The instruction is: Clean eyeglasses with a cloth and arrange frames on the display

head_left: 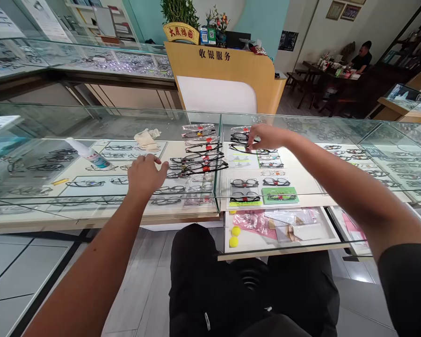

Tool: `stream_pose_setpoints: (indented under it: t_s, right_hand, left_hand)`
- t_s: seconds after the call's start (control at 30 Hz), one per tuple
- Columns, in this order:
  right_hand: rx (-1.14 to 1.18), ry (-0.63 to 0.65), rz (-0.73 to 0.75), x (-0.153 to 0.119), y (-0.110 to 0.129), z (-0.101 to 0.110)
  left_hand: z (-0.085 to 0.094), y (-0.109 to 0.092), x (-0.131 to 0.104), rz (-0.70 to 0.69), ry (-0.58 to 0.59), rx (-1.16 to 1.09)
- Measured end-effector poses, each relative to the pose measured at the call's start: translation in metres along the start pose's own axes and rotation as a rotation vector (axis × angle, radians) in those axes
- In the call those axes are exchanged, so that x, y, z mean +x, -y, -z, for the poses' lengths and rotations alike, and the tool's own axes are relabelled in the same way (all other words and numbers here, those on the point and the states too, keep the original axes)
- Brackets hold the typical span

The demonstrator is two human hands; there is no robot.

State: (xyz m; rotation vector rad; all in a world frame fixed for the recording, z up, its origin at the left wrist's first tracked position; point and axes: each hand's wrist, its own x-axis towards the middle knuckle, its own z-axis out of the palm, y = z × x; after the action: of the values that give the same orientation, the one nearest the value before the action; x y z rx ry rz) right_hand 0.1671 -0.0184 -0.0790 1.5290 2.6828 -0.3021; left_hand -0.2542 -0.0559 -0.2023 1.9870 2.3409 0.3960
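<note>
Sitting behind a long glass counter (101, 122), the person reaches over it with both arms. The counter top is clear glass, and under it white trays carry many rows of glasses. Beyond the counter stands a wooden cashier desk (228, 77), and to the far right of the counter another person sits at a dark table (323, 70).

The right hand (268, 136) is closed around a black pair of glasses (240, 137), pinched between thumb and fingers, above the far part of the counter, just right of its middle seam. The left hand (145, 174) rests on the glass left of that seam, fingers loosely curled and holding nothing. Just right of this hand lies a bunch of black glasses with red tags (201, 161). A spray bottle (89, 154) lies on its side further left on the counter, and a cream cloth (146, 138) sits behind the left hand.

At the near edge of the counter a drawer (284, 247) stands pulled out over the person's knees, with two yellow balls (234, 236) and pink paper inside. Left of the drawer, the grey floor is free.
</note>
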Motion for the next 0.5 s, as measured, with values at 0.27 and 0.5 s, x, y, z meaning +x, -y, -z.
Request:
stream_pose_setpoints:
  t_s: [0.27, 0.5]
  right_hand:
    - [0.569, 0.437, 0.21, -0.153, 0.07, -0.02]
    - [0.723, 0.549, 0.147, -0.179, 0.065, -0.119]
  left_hand:
    - [-0.001, -0.005, -0.001, 0.022, 0.007, 0.032]
    - [0.003, -0.011, -0.012, 0.006, -0.023, 0.05]
